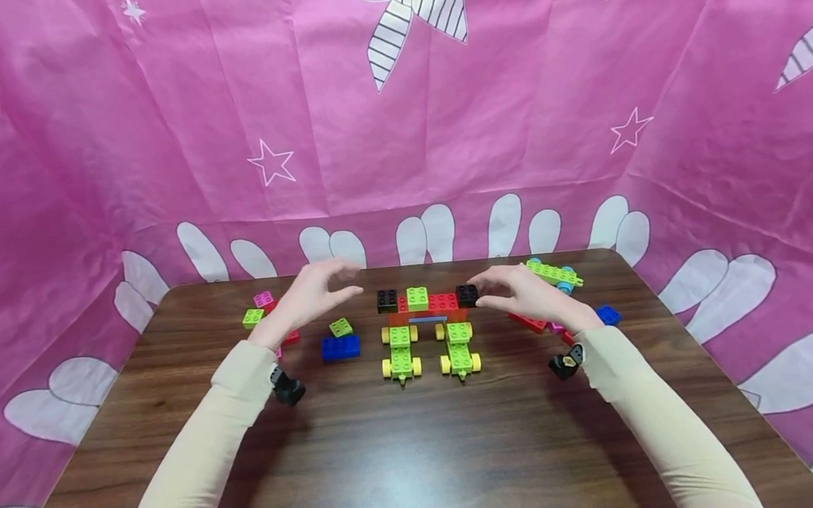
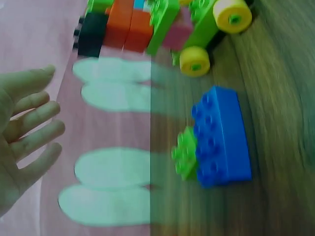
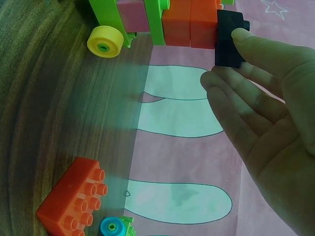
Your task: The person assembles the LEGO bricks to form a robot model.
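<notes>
In the head view a toy-brick build stands mid-table, with red bricks [image 1: 443, 302] on top, a light green brick [image 1: 418, 298] over them and a black brick at each end. Under it are two light green wheeled bases [image 1: 401, 353] with yellow wheels. My right hand [image 1: 519, 291] is at the right end, its thumb and fingers pinching the right black brick [image 3: 229, 39]. My left hand [image 1: 312, 296] hovers left of the left black brick [image 1: 387, 301], apart from it, fingers spread and holding nothing in the left wrist view.
A blue brick [image 1: 340, 348] and a small green brick [image 1: 340, 327] lie left of the build. More pink, green and red bricks sit beneath the left forearm. Right of it are a red brick [image 3: 74, 199], a green base with blue wheels [image 1: 553, 273] and another blue brick [image 1: 608, 315].
</notes>
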`<action>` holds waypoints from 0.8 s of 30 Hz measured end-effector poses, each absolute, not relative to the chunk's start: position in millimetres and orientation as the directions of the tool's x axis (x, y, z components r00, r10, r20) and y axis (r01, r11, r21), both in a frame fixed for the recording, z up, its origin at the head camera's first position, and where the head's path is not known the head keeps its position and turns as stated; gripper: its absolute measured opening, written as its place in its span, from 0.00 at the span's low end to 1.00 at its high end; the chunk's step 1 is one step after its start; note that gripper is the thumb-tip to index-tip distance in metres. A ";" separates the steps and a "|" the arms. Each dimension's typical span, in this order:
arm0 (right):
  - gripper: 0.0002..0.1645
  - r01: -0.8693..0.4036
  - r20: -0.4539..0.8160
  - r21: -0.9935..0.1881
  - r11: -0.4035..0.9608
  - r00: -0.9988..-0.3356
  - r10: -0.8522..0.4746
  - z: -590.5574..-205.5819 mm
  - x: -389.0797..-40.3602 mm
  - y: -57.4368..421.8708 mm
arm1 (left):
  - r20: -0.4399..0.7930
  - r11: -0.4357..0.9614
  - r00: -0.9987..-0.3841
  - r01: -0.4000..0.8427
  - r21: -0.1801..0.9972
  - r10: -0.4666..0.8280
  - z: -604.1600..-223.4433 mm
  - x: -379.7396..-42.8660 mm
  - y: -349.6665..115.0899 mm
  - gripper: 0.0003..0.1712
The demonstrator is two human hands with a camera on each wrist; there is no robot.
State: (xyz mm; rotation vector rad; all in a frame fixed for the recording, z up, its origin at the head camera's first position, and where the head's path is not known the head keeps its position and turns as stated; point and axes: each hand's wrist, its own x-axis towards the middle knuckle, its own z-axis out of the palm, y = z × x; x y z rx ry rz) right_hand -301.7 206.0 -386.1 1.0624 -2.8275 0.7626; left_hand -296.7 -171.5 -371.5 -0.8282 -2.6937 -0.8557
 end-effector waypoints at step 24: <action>0.21 -0.638 0.208 -0.426 0.641 -0.759 -0.617 -386.5 -300.9 204.9 | 0.027 0.756 -0.864 0.454 0.471 0.502 -425.8 -316.0 -204.2 0.17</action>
